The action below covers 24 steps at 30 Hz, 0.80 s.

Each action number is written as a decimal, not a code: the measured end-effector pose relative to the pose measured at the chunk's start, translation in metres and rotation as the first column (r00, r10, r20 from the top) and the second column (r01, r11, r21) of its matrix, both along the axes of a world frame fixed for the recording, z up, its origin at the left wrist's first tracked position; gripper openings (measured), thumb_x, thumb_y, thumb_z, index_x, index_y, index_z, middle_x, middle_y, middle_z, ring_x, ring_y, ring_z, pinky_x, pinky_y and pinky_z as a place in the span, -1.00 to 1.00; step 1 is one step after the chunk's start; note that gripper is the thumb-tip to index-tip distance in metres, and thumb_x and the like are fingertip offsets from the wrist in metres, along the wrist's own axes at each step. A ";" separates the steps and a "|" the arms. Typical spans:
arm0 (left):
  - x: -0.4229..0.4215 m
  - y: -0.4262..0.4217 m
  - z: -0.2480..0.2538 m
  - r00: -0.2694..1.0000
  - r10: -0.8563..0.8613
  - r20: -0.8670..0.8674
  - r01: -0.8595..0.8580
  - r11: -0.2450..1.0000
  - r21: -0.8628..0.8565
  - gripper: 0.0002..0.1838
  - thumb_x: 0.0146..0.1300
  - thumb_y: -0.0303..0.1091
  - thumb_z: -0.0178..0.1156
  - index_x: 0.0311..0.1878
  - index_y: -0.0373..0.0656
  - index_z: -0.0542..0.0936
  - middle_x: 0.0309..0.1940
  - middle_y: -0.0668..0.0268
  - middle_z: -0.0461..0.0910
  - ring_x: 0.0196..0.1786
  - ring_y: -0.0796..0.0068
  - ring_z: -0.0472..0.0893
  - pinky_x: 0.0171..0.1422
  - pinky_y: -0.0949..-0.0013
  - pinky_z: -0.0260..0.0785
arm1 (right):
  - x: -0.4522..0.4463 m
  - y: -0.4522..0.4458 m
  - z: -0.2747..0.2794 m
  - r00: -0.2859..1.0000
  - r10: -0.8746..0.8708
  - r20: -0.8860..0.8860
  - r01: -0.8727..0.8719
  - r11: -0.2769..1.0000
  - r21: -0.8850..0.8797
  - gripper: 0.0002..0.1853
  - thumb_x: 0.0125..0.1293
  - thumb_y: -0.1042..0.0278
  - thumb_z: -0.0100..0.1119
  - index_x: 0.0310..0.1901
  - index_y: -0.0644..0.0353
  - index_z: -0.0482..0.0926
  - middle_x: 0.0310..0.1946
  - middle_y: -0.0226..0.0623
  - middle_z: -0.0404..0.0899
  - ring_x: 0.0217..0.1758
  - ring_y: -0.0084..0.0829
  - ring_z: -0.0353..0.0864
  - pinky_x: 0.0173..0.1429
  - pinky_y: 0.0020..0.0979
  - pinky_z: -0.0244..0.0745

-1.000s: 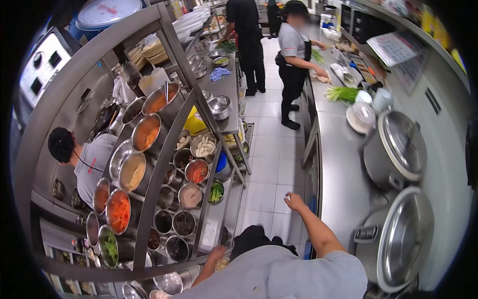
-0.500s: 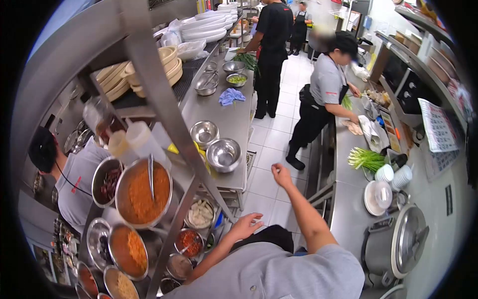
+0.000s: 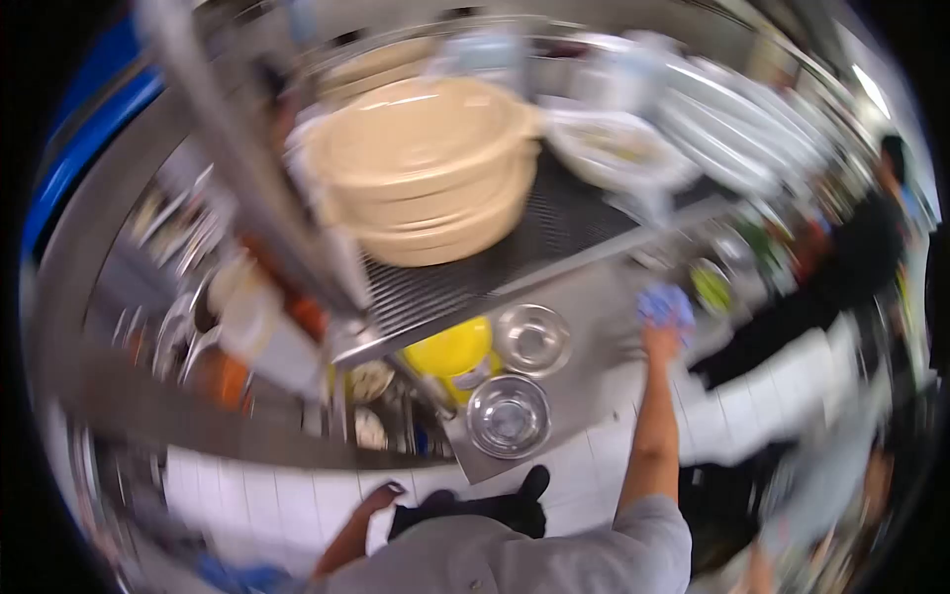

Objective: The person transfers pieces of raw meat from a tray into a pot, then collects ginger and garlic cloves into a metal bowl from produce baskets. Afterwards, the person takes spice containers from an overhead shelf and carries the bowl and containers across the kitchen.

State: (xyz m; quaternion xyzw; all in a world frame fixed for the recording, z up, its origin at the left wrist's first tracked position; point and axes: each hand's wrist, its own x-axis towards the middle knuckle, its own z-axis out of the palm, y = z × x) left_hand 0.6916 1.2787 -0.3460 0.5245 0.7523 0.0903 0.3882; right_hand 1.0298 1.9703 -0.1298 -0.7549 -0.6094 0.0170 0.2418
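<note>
R hand [image 3: 661, 342] touched blue cloth [image 3: 665, 305], 3 o'clk, grip unclear | L hand [image 3: 380, 497] 7 o'clk, ditto | dragged cloth could've nudged adj. bowl [image 3: 727, 298]

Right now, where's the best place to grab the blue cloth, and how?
Probably pinch the blue cloth by its bunched folds, from the near side: it looks soft and crumpled, without a handle. The right hand is at that side; blur hides its grip.
</note>
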 end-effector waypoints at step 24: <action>0.300 -0.167 0.115 -0.321 0.916 -0.242 -0.907 -0.224 0.356 -0.37 0.10 -0.17 0.37 0.20 -0.25 0.42 0.09 -0.11 0.51 0.16 -0.13 0.48 0.28 0.05 0.35 | 0.052 0.116 -0.075 0.660 0.673 0.334 -0.643 0.736 -0.213 -0.44 0.21 0.05 0.12 0.20 0.16 0.40 0.10 0.02 0.50 0.17 -0.01 0.52 0.20 0.08 0.40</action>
